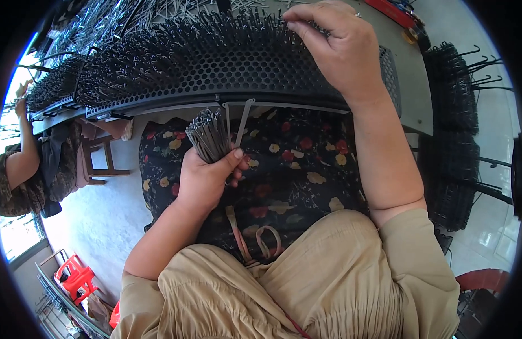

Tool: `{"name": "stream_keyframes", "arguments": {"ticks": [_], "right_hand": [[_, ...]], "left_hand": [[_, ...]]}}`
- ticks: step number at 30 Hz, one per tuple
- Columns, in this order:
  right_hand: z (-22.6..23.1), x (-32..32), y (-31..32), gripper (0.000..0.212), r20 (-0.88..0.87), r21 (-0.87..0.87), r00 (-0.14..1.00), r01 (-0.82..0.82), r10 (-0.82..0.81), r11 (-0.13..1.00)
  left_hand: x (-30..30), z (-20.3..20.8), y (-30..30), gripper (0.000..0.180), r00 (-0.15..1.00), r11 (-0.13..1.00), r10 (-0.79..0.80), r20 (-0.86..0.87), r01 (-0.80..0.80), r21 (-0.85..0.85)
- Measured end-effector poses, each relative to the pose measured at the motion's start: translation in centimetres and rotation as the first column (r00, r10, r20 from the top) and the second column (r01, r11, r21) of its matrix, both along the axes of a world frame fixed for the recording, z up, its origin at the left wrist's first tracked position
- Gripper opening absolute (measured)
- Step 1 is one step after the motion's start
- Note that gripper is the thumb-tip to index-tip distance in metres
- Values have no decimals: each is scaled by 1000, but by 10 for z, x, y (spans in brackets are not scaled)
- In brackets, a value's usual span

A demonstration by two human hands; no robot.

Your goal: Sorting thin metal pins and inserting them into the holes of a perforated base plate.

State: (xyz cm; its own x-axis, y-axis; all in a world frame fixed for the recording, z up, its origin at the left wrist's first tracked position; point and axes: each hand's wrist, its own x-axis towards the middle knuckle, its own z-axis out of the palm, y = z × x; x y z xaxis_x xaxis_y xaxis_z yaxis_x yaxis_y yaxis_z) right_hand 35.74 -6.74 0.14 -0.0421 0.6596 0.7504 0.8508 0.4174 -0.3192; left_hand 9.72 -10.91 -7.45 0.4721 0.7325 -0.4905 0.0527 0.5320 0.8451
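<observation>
My left hand (207, 175) is closed around a bundle of thin grey metal pins (209, 134), held upright over my lap just below the table edge. My right hand (334, 48) reaches up over a black perforated tray (215, 70) that bristles with many pins standing in its holes. Its fingertips pinch at the pins near the tray's far side; whether a single pin is between them I cannot tell. The tray rests on a grey table (416, 107).
Another filled black tray (55, 85) lies to the left, where another person (21, 152) sits working. Stacked black racks (455, 135) stand at the right. A wooden stool (103, 161) and red plastic stools (74, 277) are on the floor at left.
</observation>
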Motion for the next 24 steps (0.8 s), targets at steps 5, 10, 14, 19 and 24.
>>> {"name": "stream_keyframes", "arguments": {"ticks": [5,10,14,19,24], "right_hand": [[-15,17,23,15,311,384,912,-378,267,843],[-14,-11,-24,13,45,-47,999,24,-22,999],[-25,-36,-53,23,-787,-414,615,-459,-56,786],[-26,-38,-67,18,-909,-386,386,-647,-154,658],[-17,12,-49,13,-819,-106,574,-157,3,982]], "left_hand": [[2,2,-1,7,999,1000,16,43,-15,-17],[2,6,-3,7,994,999,39,98,-37,-23],[8,17,-1,6,986,1000,4,166,0,-25],[18,23,4,7,976,996,-88,199,88,10],[30,27,25,9,990,986,-61,128,80,-146]]}}
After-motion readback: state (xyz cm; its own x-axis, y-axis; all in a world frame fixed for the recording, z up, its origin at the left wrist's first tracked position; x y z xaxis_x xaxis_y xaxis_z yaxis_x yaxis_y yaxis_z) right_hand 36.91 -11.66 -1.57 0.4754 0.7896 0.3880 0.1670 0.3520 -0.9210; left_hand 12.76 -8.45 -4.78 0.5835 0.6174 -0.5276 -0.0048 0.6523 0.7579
